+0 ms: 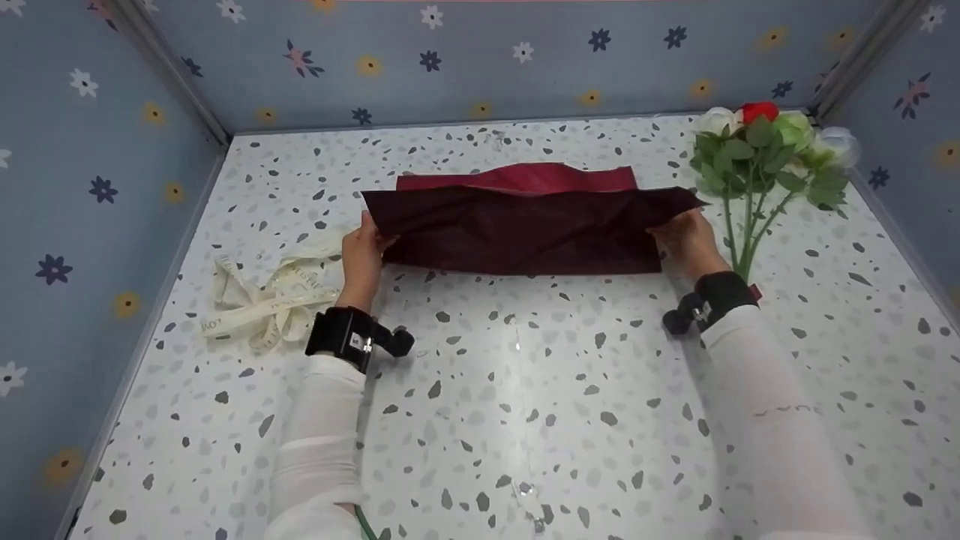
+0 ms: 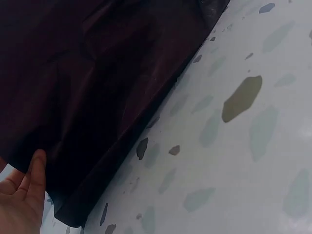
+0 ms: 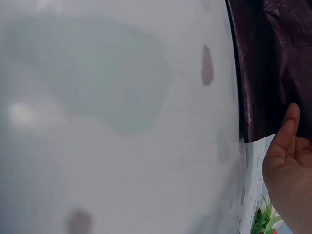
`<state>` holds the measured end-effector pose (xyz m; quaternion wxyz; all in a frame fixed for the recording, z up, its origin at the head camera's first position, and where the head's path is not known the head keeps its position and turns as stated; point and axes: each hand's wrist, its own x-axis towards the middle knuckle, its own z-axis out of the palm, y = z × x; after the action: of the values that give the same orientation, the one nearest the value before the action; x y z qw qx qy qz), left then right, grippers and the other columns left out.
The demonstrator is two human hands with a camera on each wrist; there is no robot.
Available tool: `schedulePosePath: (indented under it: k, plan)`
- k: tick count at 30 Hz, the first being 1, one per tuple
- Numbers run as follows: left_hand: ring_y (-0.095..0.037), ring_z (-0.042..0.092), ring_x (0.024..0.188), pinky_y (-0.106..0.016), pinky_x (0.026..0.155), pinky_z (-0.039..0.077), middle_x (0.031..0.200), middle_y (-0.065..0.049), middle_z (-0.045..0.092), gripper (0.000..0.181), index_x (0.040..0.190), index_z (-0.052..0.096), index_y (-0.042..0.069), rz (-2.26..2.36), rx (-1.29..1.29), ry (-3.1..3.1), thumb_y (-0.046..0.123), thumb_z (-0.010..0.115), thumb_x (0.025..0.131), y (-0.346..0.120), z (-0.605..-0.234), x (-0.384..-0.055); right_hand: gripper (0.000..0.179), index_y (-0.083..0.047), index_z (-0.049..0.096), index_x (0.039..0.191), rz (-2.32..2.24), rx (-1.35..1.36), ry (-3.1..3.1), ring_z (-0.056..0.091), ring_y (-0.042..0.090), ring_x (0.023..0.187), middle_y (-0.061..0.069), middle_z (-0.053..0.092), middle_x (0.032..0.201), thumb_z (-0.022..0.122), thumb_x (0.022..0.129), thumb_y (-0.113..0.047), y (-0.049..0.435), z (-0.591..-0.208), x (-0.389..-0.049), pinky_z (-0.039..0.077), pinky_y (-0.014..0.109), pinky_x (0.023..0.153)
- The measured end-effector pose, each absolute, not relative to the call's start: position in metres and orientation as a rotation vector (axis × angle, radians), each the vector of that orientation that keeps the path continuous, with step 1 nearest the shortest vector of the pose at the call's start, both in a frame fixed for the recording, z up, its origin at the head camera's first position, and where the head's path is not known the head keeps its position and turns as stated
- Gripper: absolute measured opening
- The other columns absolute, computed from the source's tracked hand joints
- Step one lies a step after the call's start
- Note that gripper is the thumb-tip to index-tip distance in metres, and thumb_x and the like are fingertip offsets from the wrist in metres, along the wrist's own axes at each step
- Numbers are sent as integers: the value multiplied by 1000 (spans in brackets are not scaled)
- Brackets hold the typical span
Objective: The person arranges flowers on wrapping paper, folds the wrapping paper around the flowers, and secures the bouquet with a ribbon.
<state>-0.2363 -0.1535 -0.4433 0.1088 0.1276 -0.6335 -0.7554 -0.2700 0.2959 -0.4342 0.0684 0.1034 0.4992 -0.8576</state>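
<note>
A sheet of dark maroon wrapping paper [image 1: 517, 229] is folded over near the middle of the table, its redder face showing along the back. At its left end my left hand [image 1: 361, 255] pinches the edge, thumb on the near side, as the left wrist view also shows on the dark paper [image 2: 97, 97]. My right hand [image 1: 688, 240] pinches the opposite end. In the right wrist view the thumb of that hand [image 3: 290, 165] lies against the paper [image 3: 263, 73], and its other fingers are partly hidden behind.
Loose cream ribbon [image 1: 274, 304] with printed lettering lies in a tangle left of my left hand. Artificial flowers [image 1: 757, 154] with green stems lie at the back right, close to my right hand. Flower-patterned panels [image 1: 480, 67] wall the speckled table [image 1: 525, 390] at the back and sides.
</note>
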Motion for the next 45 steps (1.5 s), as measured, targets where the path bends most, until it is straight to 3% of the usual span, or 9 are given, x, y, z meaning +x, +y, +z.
schedulePosePath:
  k: [2,6,9,14,19,25,32,38,45]
  plan:
    - [-4,65,74,-29,89,49,75,2,67,45,76,69,10,-2230,355,-1828,26,37,103,-152,-441,-237,47,-9,66,73,-2607,274,1547,63,16,66,4,68,67,32,104,-16,297,-434,-270,49,25,76]
    - [-6,63,82,-25,91,45,88,-10,69,54,66,70,12,-2127,358,-1918,28,36,103,-150,-437,-237,58,-8,68,69,-2632,282,1494,63,16,63,4,68,64,27,105,-29,298,-428,-275,46,24,79]
    - [-9,59,90,-21,84,41,91,-5,68,55,65,72,12,-2023,349,-2050,31,37,103,-151,-436,-237,65,-7,69,63,-2627,228,1493,63,15,63,3,68,61,25,104,-32,301,-426,-275,43,24,80]
    - [-10,59,88,-19,69,39,86,7,64,44,64,67,14,-2067,312,-2120,25,46,100,-153,-437,-232,63,-10,69,59,-2590,102,1629,63,10,63,-2,67,58,27,104,-22,307,-426,-269,47,21,77]
    - [-6,56,83,-18,68,40,83,11,64,35,65,66,15,-2007,255,-2222,19,52,97,-157,-436,-227,55,-9,71,64,-2444,46,1650,63,9,63,-2,68,62,33,102,-24,313,-419,-264,46,18,73]
    - [-6,55,84,-17,76,40,74,12,62,28,73,68,3,-1922,143,-2343,19,58,94,-162,-435,-221,54,-11,73,65,-2139,-59,1894,66,9,72,-3,71,67,33,100,-20,316,-417,-261,43,18,79]
    - [-6,46,70,-19,66,36,73,10,59,31,88,67,-7,-1706,47,-2584,21,55,96,-164,-435,-213,48,-9,71,63,-2117,-114,1926,66,10,70,-1,68,64,40,100,-9,316,-422,-256,48,20,74]
    - [-11,45,68,-22,65,37,72,4,52,27,90,66,-3,-1554,-8,-2720,20,53,96,-161,-433,-209,45,-11,72,64,-1996,-129,2013,64,7,72,-3,67,63,44,99,-8,314,-423,-250,47,19,69]
    - [-18,51,76,-28,71,41,87,-14,63,22,91,66,-3,-1377,-72,-2799,16,57,93,-161,-434,-205,43,-8,71,68,-1776,-155,2171,60,6,70,-5,65,64,41,99,-5,310,-417,-241,48,17,73]
